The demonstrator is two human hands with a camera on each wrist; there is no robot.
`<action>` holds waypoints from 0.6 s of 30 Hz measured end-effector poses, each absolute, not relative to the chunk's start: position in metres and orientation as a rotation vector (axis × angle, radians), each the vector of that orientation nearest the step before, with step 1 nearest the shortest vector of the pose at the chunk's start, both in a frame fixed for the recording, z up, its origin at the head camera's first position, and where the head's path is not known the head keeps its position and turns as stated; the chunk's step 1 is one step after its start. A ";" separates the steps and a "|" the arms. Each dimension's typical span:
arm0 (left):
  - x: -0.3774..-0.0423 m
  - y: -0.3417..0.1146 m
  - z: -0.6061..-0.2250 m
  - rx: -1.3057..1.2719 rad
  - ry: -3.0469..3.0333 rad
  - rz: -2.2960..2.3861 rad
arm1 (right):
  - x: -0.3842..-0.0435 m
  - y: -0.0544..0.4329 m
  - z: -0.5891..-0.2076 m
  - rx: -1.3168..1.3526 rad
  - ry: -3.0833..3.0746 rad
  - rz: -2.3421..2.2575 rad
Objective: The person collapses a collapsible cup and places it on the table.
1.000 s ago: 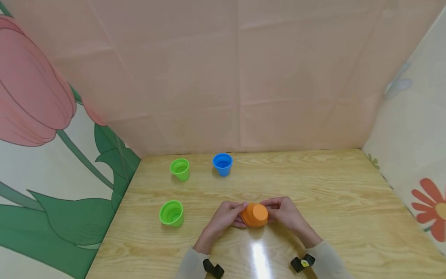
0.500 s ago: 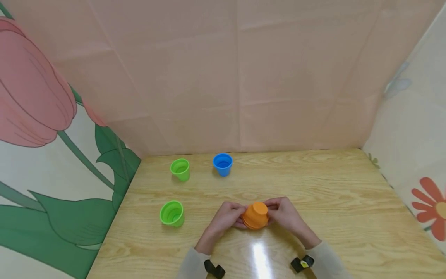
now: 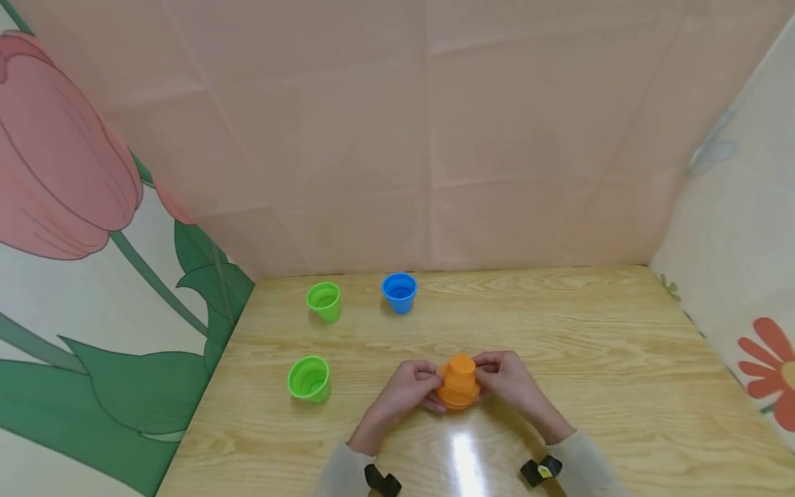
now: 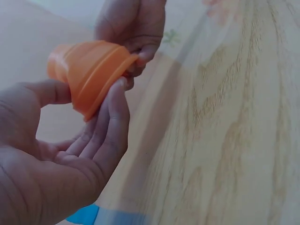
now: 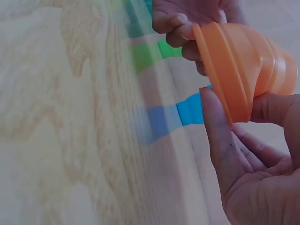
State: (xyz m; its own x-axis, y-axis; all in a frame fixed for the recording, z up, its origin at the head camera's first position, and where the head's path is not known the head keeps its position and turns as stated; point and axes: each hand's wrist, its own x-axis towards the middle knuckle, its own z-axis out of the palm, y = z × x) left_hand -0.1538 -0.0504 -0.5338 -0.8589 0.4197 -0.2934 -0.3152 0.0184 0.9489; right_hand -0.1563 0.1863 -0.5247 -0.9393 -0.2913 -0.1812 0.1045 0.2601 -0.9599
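Observation:
An orange collapsible cup (image 3: 458, 384) is held between both hands near the front middle of the table, its narrow base up and its rim toward the tabletop. My left hand (image 3: 408, 386) pinches its left side, thumb on the wall and fingers under the rim (image 4: 107, 89). On the other side my right hand (image 3: 511, 378) grips it the same way, thumb pressed on the wall. The cup's stepped wall bulges unevenly below the base, as the right wrist view shows on the cup (image 5: 234, 70).
Two green cups (image 3: 309, 379) stand upright at the left, the second green cup (image 3: 324, 302) farther back. A blue cup (image 3: 399, 293) stands upright near the back edge. A pink cloth backdrop (image 3: 428, 138) rises behind the wooden table (image 3: 559, 310).
The orange cup's base has risen out of its wider rings, so the cup looks taller and narrower at the top. Both hands stay in nearly the same place; the other cups have not moved.

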 end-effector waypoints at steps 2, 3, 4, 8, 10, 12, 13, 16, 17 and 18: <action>-0.154 -0.048 -0.534 0.105 1.861 1.877 | -0.156 0.186 -0.526 -0.175 2.213 -1.712; -0.154 -0.047 -0.533 0.100 1.899 1.864 | -0.156 0.186 -0.526 -0.175 2.225 -1.693; -0.155 -0.047 -0.534 0.096 1.935 1.852 | -0.156 0.187 -0.526 -0.179 2.227 -1.679; -0.156 -0.047 -0.536 0.095 2.059 1.812 | -0.154 0.192 -0.526 -0.226 2.057 -1.734; -0.157 -0.049 -0.538 0.094 2.095 1.804 | -0.153 0.194 -0.525 -0.241 1.966 -1.759; -0.158 -0.050 -0.538 0.095 2.111 1.804 | -0.153 0.194 -0.523 -0.254 1.922 -1.764; -0.158 -0.050 -0.538 0.095 2.115 1.801 | -0.152 0.194 -0.522 -0.260 1.931 -1.751; -0.159 -0.051 -0.536 0.087 2.132 1.785 | -0.153 0.193 -0.520 -0.262 1.948 -1.739; -0.159 -0.051 -0.536 0.091 2.139 1.782 | -0.153 0.192 -0.520 -0.260 1.952 -1.739; -0.160 -0.051 -0.536 0.088 2.143 1.777 | -0.153 0.192 -0.520 -0.251 1.960 -1.737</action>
